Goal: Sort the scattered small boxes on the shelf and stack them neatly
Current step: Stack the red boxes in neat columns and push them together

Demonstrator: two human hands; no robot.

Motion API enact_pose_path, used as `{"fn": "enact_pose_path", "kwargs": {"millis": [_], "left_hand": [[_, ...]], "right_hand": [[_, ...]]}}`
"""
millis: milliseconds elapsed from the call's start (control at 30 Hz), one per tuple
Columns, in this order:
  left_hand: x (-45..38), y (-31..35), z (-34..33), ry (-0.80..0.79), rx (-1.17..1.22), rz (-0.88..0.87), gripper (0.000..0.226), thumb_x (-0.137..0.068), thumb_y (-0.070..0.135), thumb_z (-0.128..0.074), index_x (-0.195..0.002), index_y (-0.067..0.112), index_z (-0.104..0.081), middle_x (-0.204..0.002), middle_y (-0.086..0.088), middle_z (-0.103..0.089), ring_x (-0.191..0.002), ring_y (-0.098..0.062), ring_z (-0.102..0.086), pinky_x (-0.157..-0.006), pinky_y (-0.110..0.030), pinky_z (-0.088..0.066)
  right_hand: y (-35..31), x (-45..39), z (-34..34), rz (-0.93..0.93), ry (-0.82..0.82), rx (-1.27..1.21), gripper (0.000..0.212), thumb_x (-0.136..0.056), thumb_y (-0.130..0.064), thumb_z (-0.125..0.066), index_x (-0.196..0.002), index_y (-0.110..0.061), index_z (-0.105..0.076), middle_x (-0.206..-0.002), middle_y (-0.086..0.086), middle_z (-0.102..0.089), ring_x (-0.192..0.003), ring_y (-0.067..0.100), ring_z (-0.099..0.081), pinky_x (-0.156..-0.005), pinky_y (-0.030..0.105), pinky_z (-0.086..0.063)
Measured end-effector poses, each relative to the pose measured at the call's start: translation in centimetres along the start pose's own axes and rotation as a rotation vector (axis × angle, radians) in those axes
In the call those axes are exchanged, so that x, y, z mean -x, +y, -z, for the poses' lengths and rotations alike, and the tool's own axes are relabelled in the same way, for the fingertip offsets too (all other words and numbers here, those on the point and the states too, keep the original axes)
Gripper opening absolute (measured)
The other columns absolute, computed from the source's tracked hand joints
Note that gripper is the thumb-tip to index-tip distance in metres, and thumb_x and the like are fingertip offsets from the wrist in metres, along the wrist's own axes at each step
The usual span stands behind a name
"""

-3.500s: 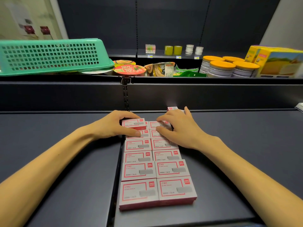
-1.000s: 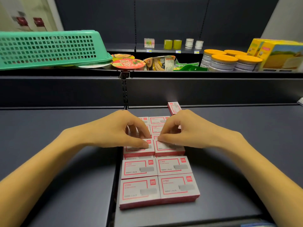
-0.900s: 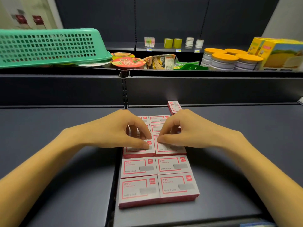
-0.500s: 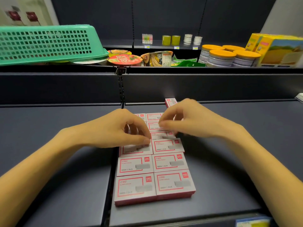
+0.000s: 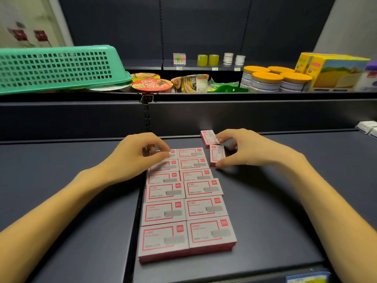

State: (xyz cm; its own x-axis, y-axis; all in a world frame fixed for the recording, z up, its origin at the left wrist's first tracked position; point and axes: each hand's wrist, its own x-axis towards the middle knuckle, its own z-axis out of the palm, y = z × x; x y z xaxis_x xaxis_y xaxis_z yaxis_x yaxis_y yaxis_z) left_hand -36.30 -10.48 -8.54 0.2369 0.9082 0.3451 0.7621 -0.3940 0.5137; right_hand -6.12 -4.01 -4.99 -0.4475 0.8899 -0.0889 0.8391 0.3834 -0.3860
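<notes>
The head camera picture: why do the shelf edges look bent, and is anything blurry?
Head view: a wide-angle lens bows the shelf edge and stretches the forearms; the print on the far boxes is soft, the near boxes sharper; a pale glare patch sits on the back panel above the right hand.

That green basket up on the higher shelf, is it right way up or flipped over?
Flipped over. The green basket rests with its wide rim at the bottom and its closed base facing up, so no opening shows on top.

A green basket (image 5: 55, 68) lies overturned on the upper shelf, beside noodle bowls (image 5: 152, 85), orange-lidded tubs (image 5: 265, 81) (four visible) and yellow cartons (image 5: 334, 70).
</notes>
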Motion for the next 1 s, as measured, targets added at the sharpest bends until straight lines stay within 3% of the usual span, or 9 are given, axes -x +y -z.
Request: {"fn": "enact_pose_path", "kwargs": {"millis": [133, 267, 433, 500, 600, 733, 800, 867, 1000], "left_hand": [[0.1, 0.0, -0.4, 0.003, -0.007, -0.014, 0.016, -0.09, 0.04, -0.067, -0.103, 0.033, -0.074, -0.1, 0.019, -0.066, -0.091, -0.007, -0.064, -0.076, -0.033, -0.059], [0.0, 0.2, -0.6, 0.015, -0.017, -0.013, 0.016, -0.09, 0.039, -0.068, -0.103, 0.032, -0.074, -0.099, 0.02, -0.066, -0.09, -0.005, -0.063, -0.076, -0.032, -0.059], [0.0, 0.4, -0.5, 0.032, -0.026, 0.017, 0.016, -0.09, 0.041, -0.068, -0.102, 0.033, -0.074, -0.098, 0.021, -0.067, -0.088, -0.004, -0.064, -0.076, -0.031, -0.059], [-0.1, 0.5, -0.3, 0.038, -0.013, 0.027, 0.016, -0.09, 0.041, -0.067, -0.102, 0.033, -0.074, -0.098, 0.022, -0.068, -0.088, -0.004, -0.064, -0.076, -0.03, -0.058], [0.0, 0.8, -0.1, 0.028, 0.008, 0.04, 0.012, -0.091, 0.039, -0.068, -0.1, 0.033, -0.074, -0.097, 0.021, -0.07, -0.088, -0.006, -0.065, -0.074, -0.027, -0.055], [0.0, 1.4, -0.1, 0.007, 0.048, 0.073, 0.02, -0.087, 0.05, -0.065, -0.1, 0.037, -0.074, -0.097, 0.021, -0.07, -0.088, -0.005, -0.065, -0.075, -0.027, -0.057], [0.2, 2.0, -0.3, 0.002, 0.069, 0.071, 0.034, -0.081, 0.062, -0.062, -0.1, 0.037, -0.074, -0.098, 0.022, -0.07, -0.089, -0.004, -0.065, -0.074, -0.026, -0.057], [0.4, 2.8, -0.8, -0.024, 0.071, 0.07, 0.044, -0.075, 0.067, -0.061, -0.103, 0.036, -0.074, -0.101, 0.022, -0.07, -0.091, -0.004, -0.065, -0.075, -0.024, -0.056], [0.7, 3.8, -1.8, -0.126, 0.047, 0.068, 0.046, -0.076, 0.064, -0.07, -0.113, 0.038, -0.07, -0.11, 0.023, -0.067, -0.099, -0.006, -0.064, -0.082, -0.023, -0.055]], "right_hand": [[-0.1, 0.1, -0.1, 0.035, 0.004, -0.015, 0.074, -0.074, -0.043, -0.084, -0.139, -0.027, -0.051, -0.135, -0.008, -0.057, -0.114, 0.012, -0.055, -0.095, 0.033, -0.049], [0.0, 0.5, 0.5, 0.008, 0.034, -0.027, 0.07, -0.071, -0.055, -0.082, -0.13, -0.027, -0.057, -0.117, -0.01, -0.063, -0.099, 0.008, -0.059, -0.085, 0.028, -0.051], [-2.4, 1.0, -0.2, 0.046, 0.122, -0.102, 0.067, -0.069, -0.065, -0.078, -0.123, -0.031, -0.061, -0.114, -0.013, -0.059, -0.093, 0.005, -0.059, -0.073, 0.022, -0.049], [-4.4, 1.4, -1.6, 0.111, 0.113, -0.134, 0.057, -0.07, -0.065, -0.077, -0.115, -0.032, -0.063, -0.108, -0.015, -0.06, -0.091, 0.005, -0.061, -0.074, 0.022, -0.054], [-6.0, 1.4, -3.4, 0.133, 0.096, -0.13, 0.059, -0.078, -0.068, -0.066, -0.121, -0.028, -0.065, -0.108, -0.015, -0.061, -0.097, 0.01, -0.062, -0.083, 0.029, -0.057], [-5.2, 1.0, -2.4, 0.135, 0.232, -0.351, 0.028, -0.096, -0.052, -0.055, -0.086, -0.031, -0.071, -0.094, -0.01, -0.073, -0.093, 0.005, -0.066, -0.079, 0.024, -0.049], [-4.1, 0.8, -1.8, 0.117, 0.257, -0.385, 0.024, -0.097, -0.046, -0.057, -0.096, -0.028, -0.073, -0.086, -0.011, -0.075, -0.09, 0.003, -0.068, -0.082, 0.025, -0.051], [-3.5, 0.7, -1.6, 0.107, 0.153, -0.358, 0.024, -0.095, -0.043, -0.061, -0.106, -0.026, -0.073, -0.084, -0.012, -0.074, -0.082, 0.003, -0.069, -0.083, 0.029, -0.057], [-3.6, 0.5, -1.9, 0.157, 0.106, -0.279, 0.027, -0.091, -0.043, -0.068, -0.112, -0.027, -0.073, -0.101, -0.015, -0.071, -0.091, 0.004, -0.066, -0.079, 0.024, -0.056]]}}
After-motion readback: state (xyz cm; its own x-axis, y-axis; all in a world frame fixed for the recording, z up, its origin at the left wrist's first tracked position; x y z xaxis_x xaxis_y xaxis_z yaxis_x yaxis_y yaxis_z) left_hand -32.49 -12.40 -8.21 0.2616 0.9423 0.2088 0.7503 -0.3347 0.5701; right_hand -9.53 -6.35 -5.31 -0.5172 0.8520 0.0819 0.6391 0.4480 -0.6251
